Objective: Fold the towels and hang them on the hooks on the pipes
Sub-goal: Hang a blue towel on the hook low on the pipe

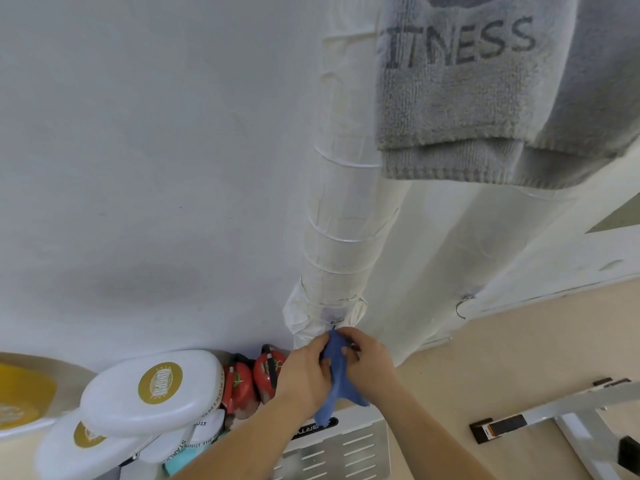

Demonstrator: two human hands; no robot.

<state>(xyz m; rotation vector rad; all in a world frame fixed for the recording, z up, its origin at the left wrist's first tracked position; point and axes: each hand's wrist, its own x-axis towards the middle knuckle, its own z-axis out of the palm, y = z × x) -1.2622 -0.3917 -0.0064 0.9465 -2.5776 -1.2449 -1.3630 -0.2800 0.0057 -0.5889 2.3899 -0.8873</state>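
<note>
Your left hand (304,370) and right hand (369,363) are pinching the blue towel (337,382); the grey towel (467,98) hanging above is showing "ITNESS".

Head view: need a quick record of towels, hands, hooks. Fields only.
blue towel: bunched, held just below hook on wrapped pipe
on hook: cannot tell
left hand: grips blue towel
right hand: grips blue towel
grey towel: folded, hanging top right
second hook: bare, to the right
white pads: lower left

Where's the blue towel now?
Head view, lower centre: blue towel gripped by left hand and right hand, just below the hook on the wrapped pipe.
</note>
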